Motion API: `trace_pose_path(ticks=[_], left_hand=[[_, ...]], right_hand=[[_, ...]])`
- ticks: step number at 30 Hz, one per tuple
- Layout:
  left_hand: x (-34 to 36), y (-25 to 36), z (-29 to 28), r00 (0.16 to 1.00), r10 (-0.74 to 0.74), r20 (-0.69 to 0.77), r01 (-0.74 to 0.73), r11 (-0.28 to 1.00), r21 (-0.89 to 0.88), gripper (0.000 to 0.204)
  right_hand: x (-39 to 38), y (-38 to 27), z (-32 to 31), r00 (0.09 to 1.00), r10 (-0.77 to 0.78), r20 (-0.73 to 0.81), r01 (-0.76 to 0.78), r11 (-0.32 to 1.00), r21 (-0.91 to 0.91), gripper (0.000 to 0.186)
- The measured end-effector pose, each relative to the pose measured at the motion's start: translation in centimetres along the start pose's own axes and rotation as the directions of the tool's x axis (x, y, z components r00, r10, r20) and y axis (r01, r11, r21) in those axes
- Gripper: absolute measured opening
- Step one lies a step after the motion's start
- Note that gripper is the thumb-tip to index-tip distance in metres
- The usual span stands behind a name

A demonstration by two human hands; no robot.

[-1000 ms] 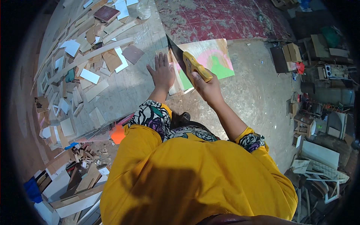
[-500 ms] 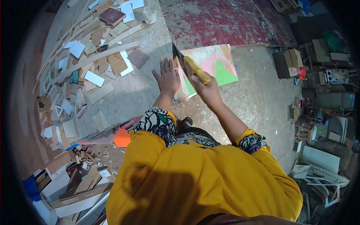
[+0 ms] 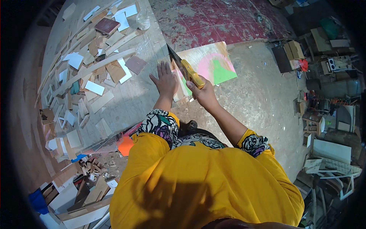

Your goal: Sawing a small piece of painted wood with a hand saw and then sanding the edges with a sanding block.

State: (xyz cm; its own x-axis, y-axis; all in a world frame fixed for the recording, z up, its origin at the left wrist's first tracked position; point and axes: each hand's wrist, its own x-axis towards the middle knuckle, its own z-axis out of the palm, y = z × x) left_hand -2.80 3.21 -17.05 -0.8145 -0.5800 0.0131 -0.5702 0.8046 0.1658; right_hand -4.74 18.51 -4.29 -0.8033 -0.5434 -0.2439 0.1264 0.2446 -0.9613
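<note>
Yellow cloth fills the lower part of the view, the person's own garment (image 3: 198,183), with patterned black, white and purple cuffs (image 3: 160,124) at both sleeves. Just left of it an orange scrap (image 3: 125,145) lies on the floor beside a heap of small wood offcuts (image 3: 89,166).

Beyond the cuffs, 2 bare forearms reach forward to a painted board (image 3: 213,63). The left hand (image 3: 166,80) lies flat on the board's near left part, fingers spread and apart, pressing down with nothing gripped. The right hand (image 3: 204,91) is closed tight around the yellow handle of a handsaw (image 3: 183,66). The saw's dark blade runs up and to the left from that handle, tilted, its tip near the board's far left corner, just right of the left hand's fingers.

The board lies on the dusty concrete floor (image 3: 259,99); its face shows bare wood at the left and pink and green paint at the right.

Left of the board, many flat wood pieces and white panels (image 3: 87,72) are scattered across the floor, with 1 long pale strip (image 3: 95,68) lying slantwise among them. Farther off, a worn red surface (image 3: 221,19) spreads past the board. At the far right, cardboard boxes (image 3: 291,51) and assorted clutter stand well apart from the hands.
</note>
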Motion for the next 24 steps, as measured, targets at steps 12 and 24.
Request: trace_pose_path(ticks=[12, 24], left_hand=[[0.1, 0.1, -0.3, 0.998, -0.021, 0.064, 0.019, 0.999, 0.029, 0.062], [0.0, 0.4, -0.8, 1.000, 0.012, 0.027, -0.013, 1.000, 0.016, 0.060]], right_hand=[[-4.4, -2.5, -2.3, 1.000, -0.026, 0.007, 0.027, 0.997, -0.075, 0.028], [-3.5, -4.1, -2.4, 0.998, 0.061, 0.026, -0.062, 0.997, 0.038, 0.030]])
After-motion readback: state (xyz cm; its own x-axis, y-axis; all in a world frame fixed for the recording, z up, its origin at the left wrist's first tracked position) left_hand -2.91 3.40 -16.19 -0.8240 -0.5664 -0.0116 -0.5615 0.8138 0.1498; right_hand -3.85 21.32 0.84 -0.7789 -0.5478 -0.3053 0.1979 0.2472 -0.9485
